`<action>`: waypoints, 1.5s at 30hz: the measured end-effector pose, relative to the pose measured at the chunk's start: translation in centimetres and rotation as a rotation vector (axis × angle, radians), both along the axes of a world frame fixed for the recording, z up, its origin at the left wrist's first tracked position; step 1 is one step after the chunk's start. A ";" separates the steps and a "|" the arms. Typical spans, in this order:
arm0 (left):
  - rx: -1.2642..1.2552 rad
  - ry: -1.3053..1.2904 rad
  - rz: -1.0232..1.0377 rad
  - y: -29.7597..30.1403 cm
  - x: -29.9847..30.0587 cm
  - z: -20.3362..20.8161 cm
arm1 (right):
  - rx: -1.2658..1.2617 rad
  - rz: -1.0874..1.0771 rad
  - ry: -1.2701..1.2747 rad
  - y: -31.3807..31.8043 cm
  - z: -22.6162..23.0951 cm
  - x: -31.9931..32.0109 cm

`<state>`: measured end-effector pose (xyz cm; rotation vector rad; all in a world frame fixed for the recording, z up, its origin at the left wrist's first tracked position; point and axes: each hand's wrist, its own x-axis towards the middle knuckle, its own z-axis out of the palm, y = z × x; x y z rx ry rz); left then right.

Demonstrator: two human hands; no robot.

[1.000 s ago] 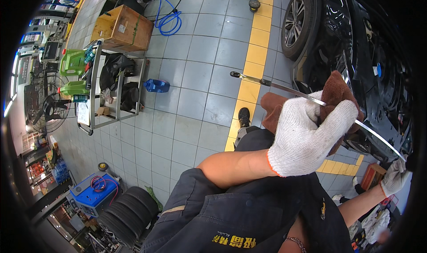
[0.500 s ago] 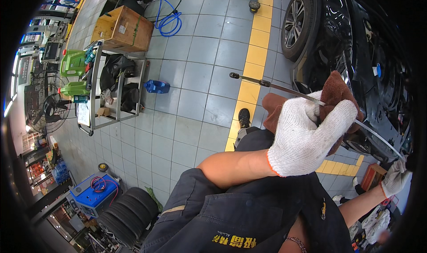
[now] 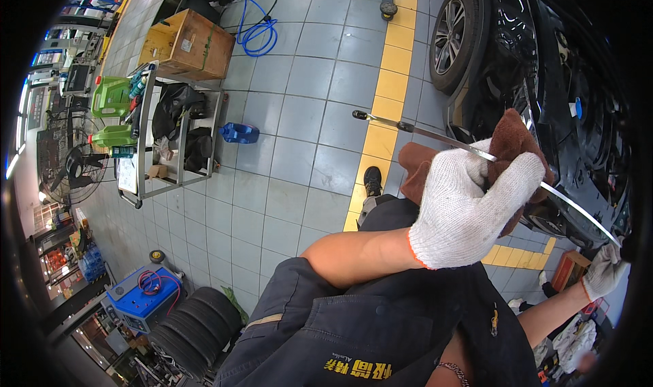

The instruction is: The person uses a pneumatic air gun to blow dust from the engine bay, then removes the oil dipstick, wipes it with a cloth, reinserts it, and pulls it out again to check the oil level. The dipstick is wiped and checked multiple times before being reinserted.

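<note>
1. Head view, left hand (image 3: 468,210): between 3 and 4 o'clock from the middle of the picture, in a white knitted glove with an orange cuff edge. Its fingers are closed on a brown cloth (image 3: 511,139), which sticks out past the glove at its 12 to 1 o'clock and at its 10 o'clock.
2. Head view, thin metal strip (image 3: 452,142): it runs through the cloth in the left hand. One end, with dark fittings, hangs free between 10 and 11 o'clock from that hand, over the yellow floor stripe (image 3: 396,67); the bare length bends away between 3 and 4 o'clock.
3. Head view, right hand (image 3: 604,273): near 4 o'clock from the left hand, gloved alike, close to the dark picture rim. Its fingertips pinch the strip's far end; the details there are small and dim.
4. Head view, about the hands: a black car (image 3: 524,60) stands between 12 and 2 o'clock from the left hand, its wheel (image 3: 452,39) at 12.
5. Head view, from the middle: a blue jug (image 3: 239,132) on the tiles at 10 o'clock, a metal trolley (image 3: 178,181) between 9 and 10, a wooden box (image 3: 211,47) between 10 and 11, a blue machine (image 3: 136,292) at 8, and tyres (image 3: 197,329) between 7 and 8.
</note>
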<state>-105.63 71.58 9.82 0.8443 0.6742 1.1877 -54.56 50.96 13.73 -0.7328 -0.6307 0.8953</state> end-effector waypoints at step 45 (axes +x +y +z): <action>-0.262 -0.238 -0.160 -0.6 -0.4 0.9 | 0.012 0.011 0.076 -1.0 -0.4 0.3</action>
